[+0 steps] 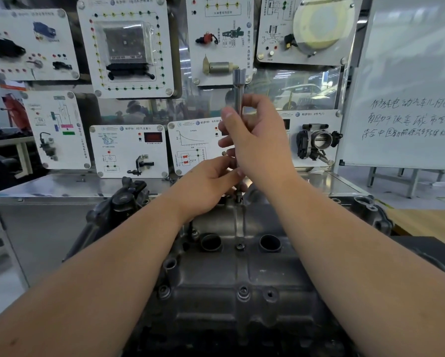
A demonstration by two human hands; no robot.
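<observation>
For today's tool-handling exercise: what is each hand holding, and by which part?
The right hand grips the long socket tool around its middle shaft; the left hand pinches its lower end, just above the engine cover.

Long socket driver (239, 86): made of bright steel, finished smooth and semi-glossy. Engine cover (242, 279): cast in dark grey metal, left matt and grainy, dulled by grime. Its bolts (243, 292) are seen as dull, unpolished metal. Tabletop (61, 184): formed from sheet metal, brushed, faintly reflective. Display panels (128, 148): cut from white rigid plastic, smooth and glossy, pinned at the corners with shiny metal caps. Throttle body (316, 143): cast metal, matt, fitted with black plastic parts. Whiteboard (409, 60): coated smooth and glossy. Board at right (427, 222): wood-grained, matt.
</observation>
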